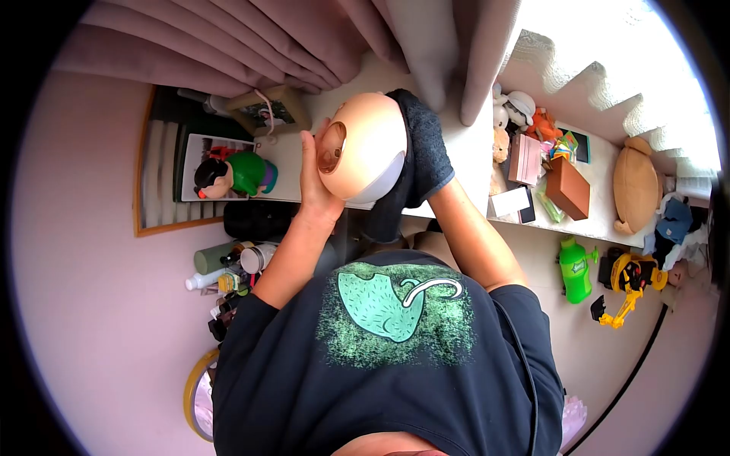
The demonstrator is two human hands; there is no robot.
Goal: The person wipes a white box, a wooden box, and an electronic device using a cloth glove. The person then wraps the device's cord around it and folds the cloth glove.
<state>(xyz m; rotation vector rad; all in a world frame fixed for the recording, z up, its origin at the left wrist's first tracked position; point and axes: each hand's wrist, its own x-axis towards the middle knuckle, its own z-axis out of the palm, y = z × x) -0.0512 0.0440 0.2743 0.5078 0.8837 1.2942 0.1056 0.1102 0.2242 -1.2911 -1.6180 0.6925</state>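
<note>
A glossy, round peach-coloured object (369, 140) is held up in front of my chest. It has a round brownish recess on its left side and a pale panel low on the right; its exact kind is unclear. My bare left hand (325, 196) grips it from the left and below, thumb pointing up beside the recess. A dark cloth (427, 133) covers my right hand (443, 196) and lies against the object's right side. The cloth hides the fingers of that hand, and a loose end hangs down below the object.
On the left lie a green-clothed figurine (247, 173) and a picture frame (287, 110). Bottles (213, 258) crowd below them. To the right, a ledge holds a brown box (568, 188), a pink box (525, 158) and soft toys. A green bottle (576, 270) and yellow toy excavator (631, 281) sit lower.
</note>
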